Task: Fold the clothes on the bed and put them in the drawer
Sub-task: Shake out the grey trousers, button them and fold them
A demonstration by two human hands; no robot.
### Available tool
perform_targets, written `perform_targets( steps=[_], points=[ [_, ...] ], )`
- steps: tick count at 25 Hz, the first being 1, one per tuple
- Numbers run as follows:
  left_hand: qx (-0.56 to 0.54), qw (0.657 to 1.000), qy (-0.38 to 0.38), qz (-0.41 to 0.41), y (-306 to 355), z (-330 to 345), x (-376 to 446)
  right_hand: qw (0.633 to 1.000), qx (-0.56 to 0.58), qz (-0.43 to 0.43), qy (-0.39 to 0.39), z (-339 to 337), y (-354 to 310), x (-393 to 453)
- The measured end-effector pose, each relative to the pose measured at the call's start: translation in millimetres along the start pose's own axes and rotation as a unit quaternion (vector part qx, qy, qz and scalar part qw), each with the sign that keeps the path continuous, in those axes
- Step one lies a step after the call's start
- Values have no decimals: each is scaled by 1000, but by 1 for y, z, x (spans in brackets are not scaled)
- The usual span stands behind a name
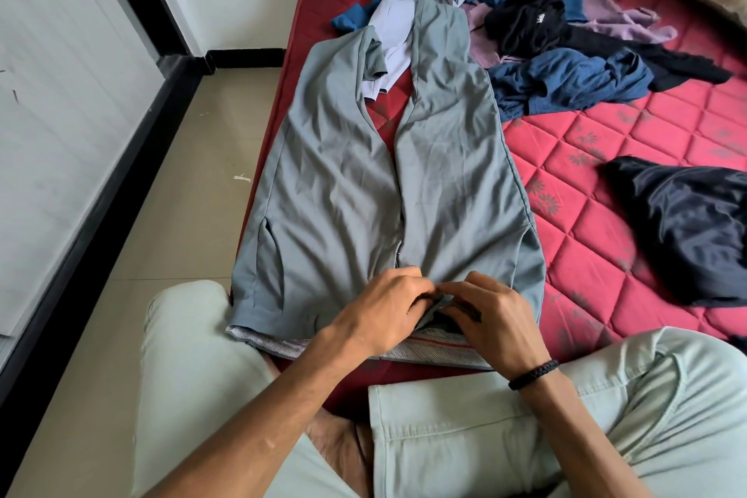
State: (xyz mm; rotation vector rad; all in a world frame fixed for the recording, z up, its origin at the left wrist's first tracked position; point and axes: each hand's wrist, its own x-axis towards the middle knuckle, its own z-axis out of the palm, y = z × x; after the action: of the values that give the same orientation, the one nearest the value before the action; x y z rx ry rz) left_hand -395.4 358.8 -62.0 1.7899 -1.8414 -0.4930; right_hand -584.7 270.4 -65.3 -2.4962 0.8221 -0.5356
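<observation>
Head view. Item: grey trousers (343, 190), laid flat and lengthwise along the near edge of the red quilted bed (606, 158), waistband toward the person, legs running away toward the heap of unfolded clothes (537, 28). Handling, as judged: light, soft woven cloth, limp, creases readily, not fragile; best taken at the waistband corners or leg hems for folding. Left hand (380, 311) and right hand (489, 315) meet at the waistband centre, knuckles up, fingers curled and pinching the fly closure between them. Forearms reach in over the person's own folded knees. Drawer: not visible.
</observation>
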Motion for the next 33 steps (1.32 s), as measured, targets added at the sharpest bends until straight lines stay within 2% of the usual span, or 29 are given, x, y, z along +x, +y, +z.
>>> perform_targets(
  steps=[5,7,10,13,14,15,17,18,19,26,33],
  points=[
    [15,996,-74,38,7,-14,-10,999,-25,-16,-32,-12,-5,-8],
    [44,992,-114,39,8,-16,-25,994,-71,-32,-74,-12,-6,-17],
    [57,982,-179,-5,7,-18,-44,983,-73,17,-170,-14,-5,-23],
    [-63,964,-242,-91,-3,-32,-34,962,-18,86,-259,-29,-6,-10],
    [-127,959,-219,-127,-10,-34,-26,961,-24,93,-258,-28,-10,0],
    [-164,963,-152,-153,-19,-37,-14,972,-23,90,-215,-23,-14,14],
    [-141,973,48,-176,-40,-36,13,992,-15,91,-85,-1,-20,47],
    [-126,968,118,-183,-50,-34,25,993,-10,107,-51,11,-25,62],
    [-119,964,149,-188,-58,-33,36,992,-5,121,-37,23,-28,75],
    [-141,946,69,-284,-115,-21,79,990,23,136,16,67,-27,96],
    [-102,942,81,-309,-115,-19,85,990,49,129,31,68,-25,88]
  ],
)
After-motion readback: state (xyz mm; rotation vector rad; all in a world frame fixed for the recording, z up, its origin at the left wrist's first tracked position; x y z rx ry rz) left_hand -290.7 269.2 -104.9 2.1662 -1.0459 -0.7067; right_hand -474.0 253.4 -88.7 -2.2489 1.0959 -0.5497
